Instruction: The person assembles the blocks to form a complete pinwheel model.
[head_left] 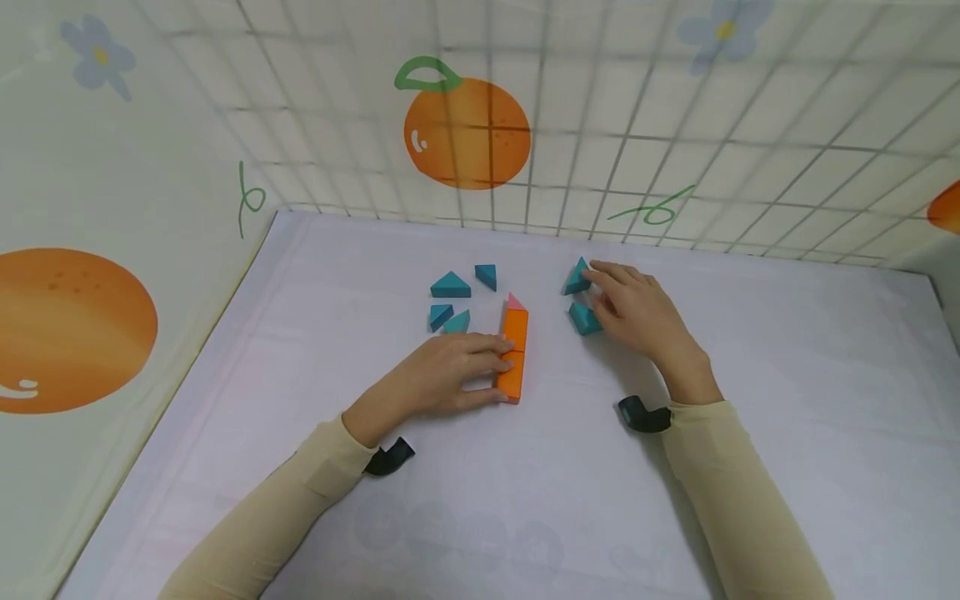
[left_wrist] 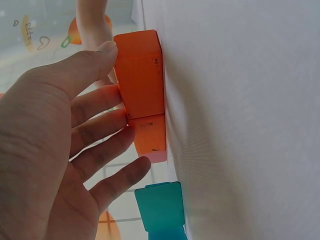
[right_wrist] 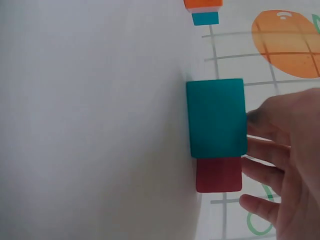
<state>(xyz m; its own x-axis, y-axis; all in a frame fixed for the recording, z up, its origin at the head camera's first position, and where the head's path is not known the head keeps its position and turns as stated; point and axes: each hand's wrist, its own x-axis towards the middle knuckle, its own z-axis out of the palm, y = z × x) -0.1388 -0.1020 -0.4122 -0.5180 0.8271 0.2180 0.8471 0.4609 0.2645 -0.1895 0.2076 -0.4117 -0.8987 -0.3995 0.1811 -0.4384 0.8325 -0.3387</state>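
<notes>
Two orange blocks (head_left: 513,383) lie end to end, with a small pink triangular block (head_left: 514,302) at their far end. My left hand (head_left: 450,372) lies along their left side, its fairly straight fingers and thumb touching the orange. To the right, a nearer teal block (head_left: 582,320) and a farther teal triangular block (head_left: 576,280) sit beside my right hand (head_left: 637,312). Its loosely bent fingers touch or nearly touch their right sides. In the right wrist view, a dark red face (right_wrist: 219,175) shows behind the near teal block (right_wrist: 216,117).
Several teal triangular blocks (head_left: 451,286) lie scattered beyond my left hand. A white cloth (head_left: 562,500) covers the table. At its back stands a grid-patterned curtain (head_left: 585,150) with printed oranges. Each wrist wears a black camera mount (head_left: 643,414).
</notes>
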